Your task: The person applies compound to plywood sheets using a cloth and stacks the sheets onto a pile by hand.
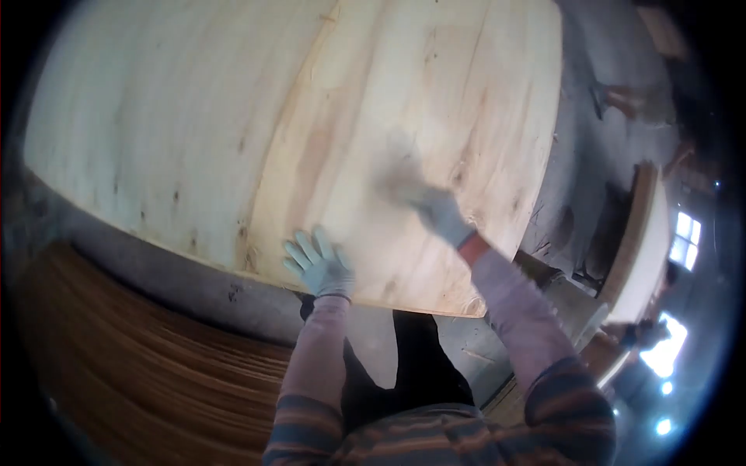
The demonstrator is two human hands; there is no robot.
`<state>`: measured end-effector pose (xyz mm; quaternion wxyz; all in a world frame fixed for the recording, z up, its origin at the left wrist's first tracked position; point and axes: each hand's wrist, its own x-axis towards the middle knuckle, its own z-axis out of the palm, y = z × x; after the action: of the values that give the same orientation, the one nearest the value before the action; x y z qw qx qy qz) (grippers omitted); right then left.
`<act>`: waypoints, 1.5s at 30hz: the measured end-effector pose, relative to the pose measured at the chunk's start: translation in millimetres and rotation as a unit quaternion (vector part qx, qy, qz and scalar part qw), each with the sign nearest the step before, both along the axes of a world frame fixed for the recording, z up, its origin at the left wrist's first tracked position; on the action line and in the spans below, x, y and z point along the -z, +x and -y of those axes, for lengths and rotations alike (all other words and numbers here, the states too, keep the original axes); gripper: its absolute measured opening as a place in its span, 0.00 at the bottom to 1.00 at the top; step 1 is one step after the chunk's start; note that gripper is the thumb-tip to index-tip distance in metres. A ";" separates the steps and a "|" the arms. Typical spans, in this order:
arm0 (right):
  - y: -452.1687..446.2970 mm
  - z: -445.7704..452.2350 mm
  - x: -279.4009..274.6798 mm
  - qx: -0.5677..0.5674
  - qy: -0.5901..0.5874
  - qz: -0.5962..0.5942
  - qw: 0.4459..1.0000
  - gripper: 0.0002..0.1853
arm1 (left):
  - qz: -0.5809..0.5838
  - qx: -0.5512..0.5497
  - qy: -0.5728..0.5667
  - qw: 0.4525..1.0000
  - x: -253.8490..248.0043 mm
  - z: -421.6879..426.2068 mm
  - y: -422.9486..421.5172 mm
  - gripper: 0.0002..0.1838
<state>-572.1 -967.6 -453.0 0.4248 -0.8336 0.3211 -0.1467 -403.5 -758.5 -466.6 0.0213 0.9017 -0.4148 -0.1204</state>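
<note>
The large pale wooden sheet [179, 116] lay in front of the person, its near edge just beyond the dark trousers [423, 353], and the gloved left hand [320, 266] rested on it near that edge, fingers spread and grasping nothing. Farther in over the same sheet, the gloved right hand [441, 213] was blurred at its front, running into a grey smear, so whether its fingers were clenched on something or released could not be told. A stack of brown sheets [148, 357] stood at the lower left.
</note>
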 end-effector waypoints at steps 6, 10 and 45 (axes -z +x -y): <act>-13.9 -131.3 -41.9 0.307 0.425 -0.055 0.849 0.15 | -0.149 0.173 -0.114 0.967 -1.3 -27.0 34.4 0.29; 66.8 -124.3 -87.7 0.376 0.554 0.241 0.703 0.18 | -0.113 0.210 -0.264 0.934 32.8 -8.0 163.2 0.27; 315.0 -267.5 -76.4 0.251 0.108 -0.159 0.949 0.17 | 0.034 0.224 -0.067 0.972 -34.3 16.2 454.7 0.34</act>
<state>-257.2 -700.1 -376.6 0.4051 -0.6881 0.5968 -0.0790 51.2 -774.7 -432.2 0.0398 0.7856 -0.6142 -0.0631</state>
